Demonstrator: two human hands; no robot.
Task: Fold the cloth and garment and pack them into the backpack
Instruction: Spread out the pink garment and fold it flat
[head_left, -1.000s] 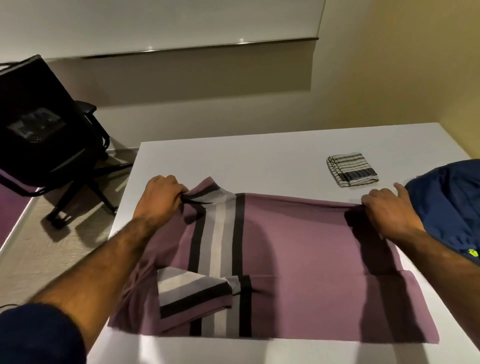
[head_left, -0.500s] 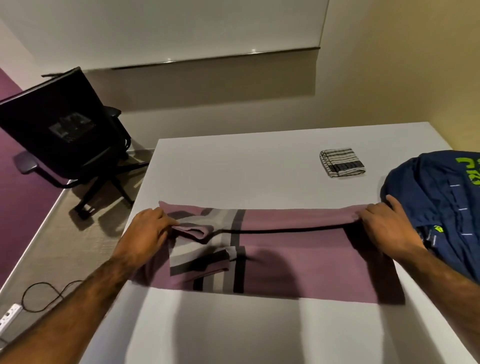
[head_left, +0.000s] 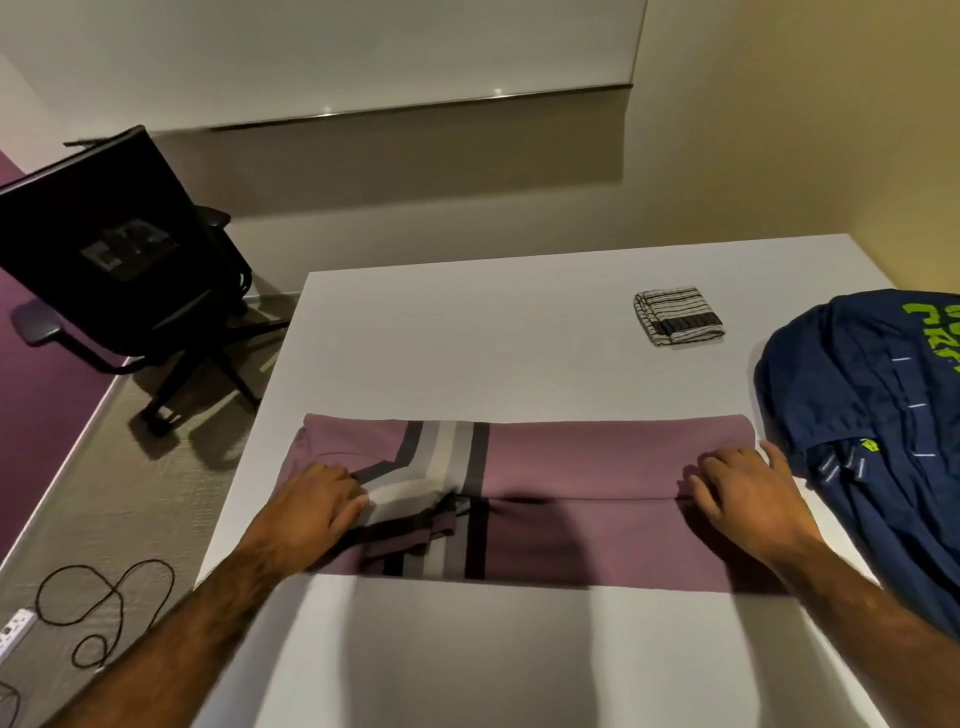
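On the mauve fabric garment (head_left: 571, 467) with grey, white and black stripes, I'd flatten the bunched sleeve (head_left: 410, 501) before folding again, keeping edges square. It lies doubled lengthwise across the white worktop (head_left: 467, 338). My left hand (head_left: 311, 512) and right hand (head_left: 740, 496) press it, fingers (head_left: 714, 464) straight, gripping nothing. The navy backpack (head_left: 857, 405) sits just beside; the striped folded cloth (head_left: 678, 314) farther back.

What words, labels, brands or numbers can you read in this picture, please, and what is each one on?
Green lettering on the backpack: cut off at the picture's edge, not readable.
Small green mark on its pocket: too small to read.
Grey patch on the chair back: blurred, unreadable.
Power strip on the floor: markings too small.
Garment and cloth: stripes only, no text.
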